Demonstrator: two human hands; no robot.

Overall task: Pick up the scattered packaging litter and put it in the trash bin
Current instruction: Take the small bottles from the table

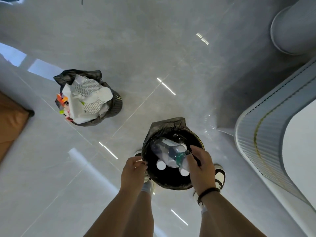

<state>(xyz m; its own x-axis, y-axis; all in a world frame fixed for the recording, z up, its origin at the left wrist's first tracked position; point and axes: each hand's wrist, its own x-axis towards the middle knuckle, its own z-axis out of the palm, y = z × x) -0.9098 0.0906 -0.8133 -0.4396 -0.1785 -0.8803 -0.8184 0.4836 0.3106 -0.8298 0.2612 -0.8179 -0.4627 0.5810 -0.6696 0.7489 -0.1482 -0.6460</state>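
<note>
There is one view only — a wide-angle camera worn on the head, looking almost straight down at the glossy tiled floor (171, 57). It faces forward and down along the person's own forearms, which enter from the bottom edge, so the left hand (133, 170) and right hand (200, 168) sit close under the lens. The black-lined bin (171, 182) lies directly below, near; the second, fuller bin (116, 103) stands farther off to the upper left. The wide lens bends the edges — the ribbed counter (266, 137) at right curves strongly. With no second view, nothing is shared.
</note>
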